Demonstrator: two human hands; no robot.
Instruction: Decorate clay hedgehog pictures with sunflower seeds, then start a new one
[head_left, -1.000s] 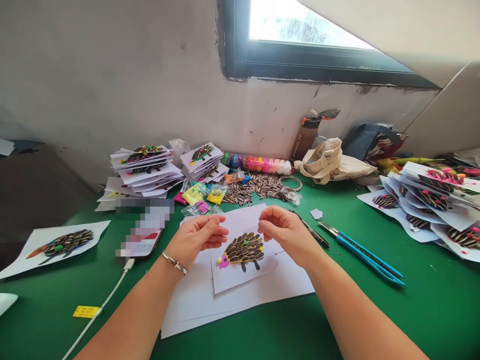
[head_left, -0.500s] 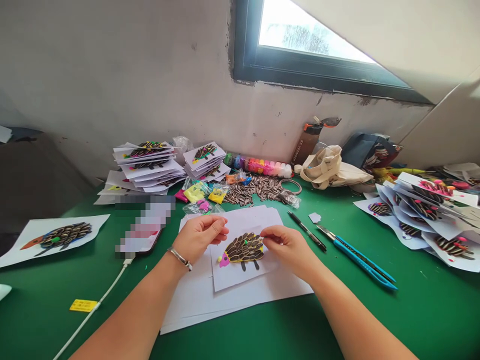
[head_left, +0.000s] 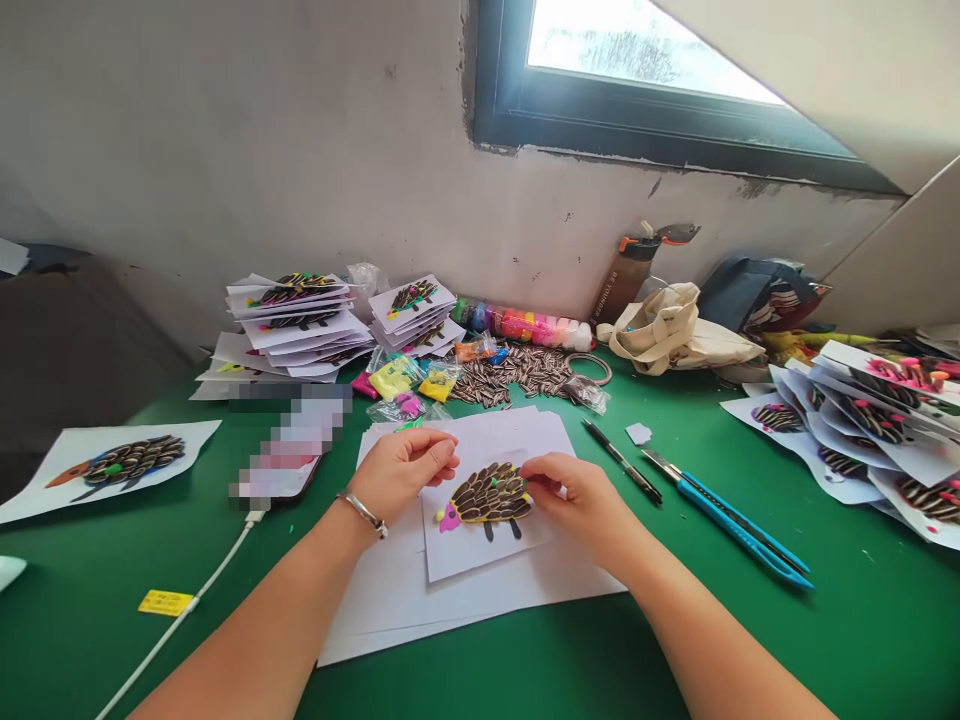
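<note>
A card (head_left: 469,562) with a hedgehog picture (head_left: 487,500) lies on a stack of white paper (head_left: 375,610). Sunflower seeds cover the hedgehog's body, which has a pink face, a pale yellow ball at the nose and a green dot on the back. My right hand (head_left: 574,490) rests at the hedgehog's right end, thumb and fingers pinched together; whatever they hold is hidden. A small pale dab shows by those fingertips. My left hand (head_left: 405,475) hovers over the card's upper left corner with its fingers closed in a pinch, and I cannot make out anything between them.
Behind are sunflower seeds (head_left: 517,378), clay packets (head_left: 394,378) and a stack of cards (head_left: 300,340). On the right lie a pen (head_left: 622,460), blue tweezers (head_left: 739,525) and more cards (head_left: 862,420). A phone (head_left: 289,450) with a cable (head_left: 165,630) sits left, near another hedgehog card (head_left: 135,465).
The view has shifted slightly. My right fingertips have moved a little at the hedgehog's right end, where a small pale dab now shows. My left hand keeps its pinch in nearly the same place.
</note>
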